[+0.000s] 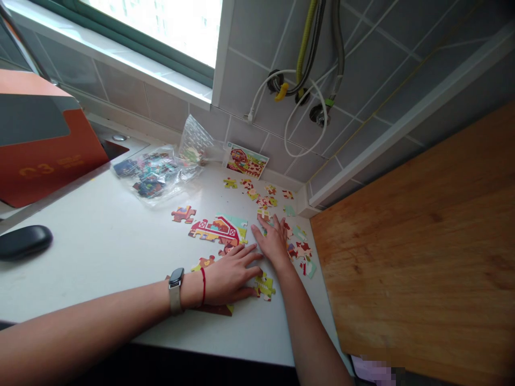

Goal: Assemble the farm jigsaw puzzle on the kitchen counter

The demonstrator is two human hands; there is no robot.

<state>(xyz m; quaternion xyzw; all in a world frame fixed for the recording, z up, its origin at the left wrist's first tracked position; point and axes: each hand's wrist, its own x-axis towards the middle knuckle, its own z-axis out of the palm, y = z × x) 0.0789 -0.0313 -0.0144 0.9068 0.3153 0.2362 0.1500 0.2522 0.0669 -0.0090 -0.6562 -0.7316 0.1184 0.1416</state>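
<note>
My left hand [231, 273] lies palm down with its fingers spread over jigsaw pieces on the white counter. Its thumb is by a green jigsaw piece [264, 287], and part of the pieces beneath the palm is hidden. Above it sits a joined section of puzzle with a red barn [217, 228]. My right hand [273, 241] is stretched out with fingers apart over loose pieces on the right; whether it touches one I cannot tell. Beside it lie several loose jigsaw pieces [302, 249]. A brown-orange piece [183, 214] rests left of the barn section.
A picture card [245, 161] leans against the tiled wall. Clear plastic bags [156, 171] with more pieces lie at the back. A black computer mouse [24, 242] and an orange box [44, 155] are on the left. A wooden board [422, 241] borders the right; hoses [308, 48] hang above.
</note>
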